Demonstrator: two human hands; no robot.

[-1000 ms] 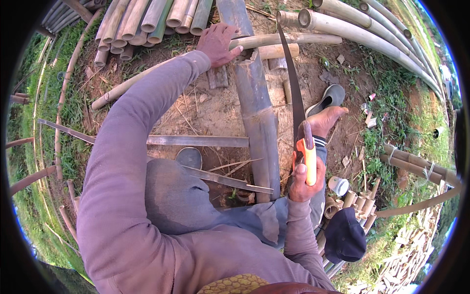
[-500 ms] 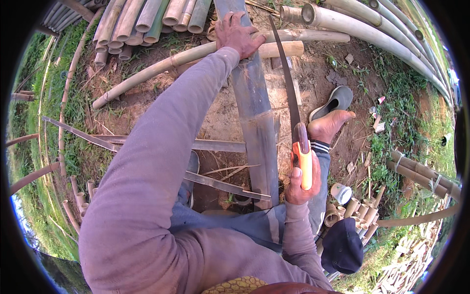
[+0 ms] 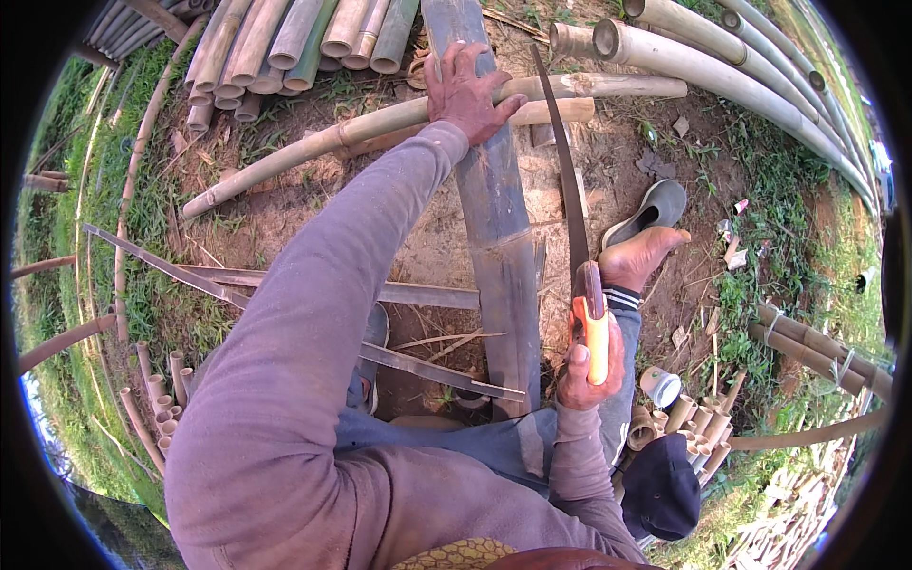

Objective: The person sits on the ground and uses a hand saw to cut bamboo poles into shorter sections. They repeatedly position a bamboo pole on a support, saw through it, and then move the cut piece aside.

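My left hand [image 3: 467, 93], fingers spread, presses down where a long bamboo pole [image 3: 313, 147] crosses a wide grey beam [image 3: 499, 204]. A ring-like line runs across the beam, which stretches from far ahead back between my legs. In my right hand [image 3: 576, 382] is a pruning saw [image 3: 566, 166], held by its orange handle. Its long, slightly curved blade points away from me, with the tip close to the pole, right of my left hand. Whether the tip touches the pole, I cannot tell. A shorter bamboo piece [image 3: 560, 110] lies just below the pole.
Bamboo poles are stacked at the far left [image 3: 294, 43] and far right [image 3: 722, 90]. Thin dark strips [image 3: 437, 369] lie across my left side. My bare right foot [image 3: 646, 256] rests beside a grey shoe [image 3: 655, 211]. A white cup [image 3: 660, 386] and short bamboo pieces [image 3: 701, 418] stand nearby.
The whole view has shifted slightly, so the poles, beam and saw appear a little lower and further right. Both hands keep the same placement, and the saw stays in my right hand.
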